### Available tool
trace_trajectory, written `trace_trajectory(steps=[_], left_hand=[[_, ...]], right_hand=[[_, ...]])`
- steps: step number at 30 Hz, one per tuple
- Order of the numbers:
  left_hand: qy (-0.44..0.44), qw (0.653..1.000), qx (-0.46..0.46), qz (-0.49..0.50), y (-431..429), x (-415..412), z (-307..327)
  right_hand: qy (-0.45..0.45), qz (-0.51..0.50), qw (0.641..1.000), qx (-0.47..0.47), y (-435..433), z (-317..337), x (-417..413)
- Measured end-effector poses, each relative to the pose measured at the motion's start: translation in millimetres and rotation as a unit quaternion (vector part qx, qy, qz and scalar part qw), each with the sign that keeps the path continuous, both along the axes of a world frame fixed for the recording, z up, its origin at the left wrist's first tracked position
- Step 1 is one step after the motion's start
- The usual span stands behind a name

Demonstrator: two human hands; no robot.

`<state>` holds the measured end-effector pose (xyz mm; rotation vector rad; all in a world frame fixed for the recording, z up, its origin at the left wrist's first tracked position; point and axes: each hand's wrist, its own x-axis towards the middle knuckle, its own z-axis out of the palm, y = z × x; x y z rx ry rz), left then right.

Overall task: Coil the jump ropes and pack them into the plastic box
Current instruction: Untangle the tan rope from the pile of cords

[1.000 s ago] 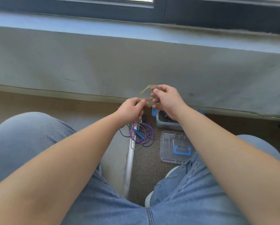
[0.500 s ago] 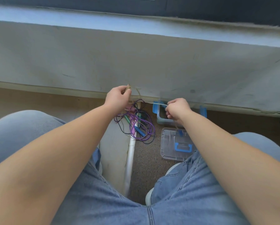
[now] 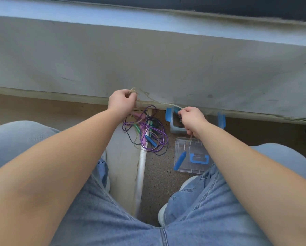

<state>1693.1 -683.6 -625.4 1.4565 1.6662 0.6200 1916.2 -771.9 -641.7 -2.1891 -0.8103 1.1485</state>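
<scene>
Coiling step: left hand and right hand are each gripping the tan jump rope, stretched above the plastic box; next, probably gathering loops.

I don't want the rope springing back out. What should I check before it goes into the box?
1. Box open, lid off beside it: ok.
2. Right hand grips the pale rope above the box: ok.
3. Left hand holds the rope too: ok.
4. Rope coiled: not ok, it spans both hands.
5. Room inside the box: cannot tell, the hand hides it.
6. Purple ropes packed: not ok, tangled on the floor.
</scene>
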Motion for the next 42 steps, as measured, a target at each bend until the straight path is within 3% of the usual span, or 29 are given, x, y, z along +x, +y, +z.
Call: trace_trajectory(steps=[3, 7, 12, 14, 18, 22, 33, 35, 38, 42], left_hand=[[-0.056, 0.996, -0.033, 0.056, 7.5, -10.7, -10.4], [-0.079, 0.995, -0.042, 0.051, 1.1, -9.0, -5.0], [-0.185, 0.967, -0.166, 0.058, -0.8, -1.1, 0.3], [-0.195, 0.958, -0.204, 0.046, -2.5, 0.1, 1.4], [-0.237, 0.954, -0.173, 0.058, -3.8, 2.7, 2.0], [-0.161, 0.973, -0.144, -0.075, -11.8, 3.6, 3.2], [-0.204, 0.933, -0.228, -0.191, -32.1, 12.7, 12.2], [-0.193, 0.949, -0.203, -0.143, -29.7, 14.3, 9.5], [-0.202, 0.969, -0.139, -0.018, -23.5, 12.4, 9.3], [-0.132, 0.988, -0.078, 0.008, -18.7, 4.5, 8.6]], right_hand=[[0.0, -0.016, 0.999, -0.039, -1.9, -8.2, 8.3], [-0.004, 0.022, 0.997, -0.075, -5.8, -18.4, 13.2], [0.032, -0.013, 0.991, -0.126, -6.7, -18.1, 9.4], [0.063, -0.044, 0.99, -0.119, -7.7, -16.9, 7.5], [0.126, -0.018, 0.99, -0.066, -11.4, -11.8, 4.5], [0.18, 0.014, 0.983, -0.012, -5.4, -9.6, -3.0], [0.277, 0.083, 0.957, -0.023, -7.9, -2.0, -25.0], [0.26, 0.083, 0.962, -0.004, -9.1, -4.1, -24.2], [0.144, 0.131, 0.981, -0.016, -14.1, -3.6, -20.4], [0.042, 0.175, 0.983, -0.028, -19.7, -2.1, -15.5]])
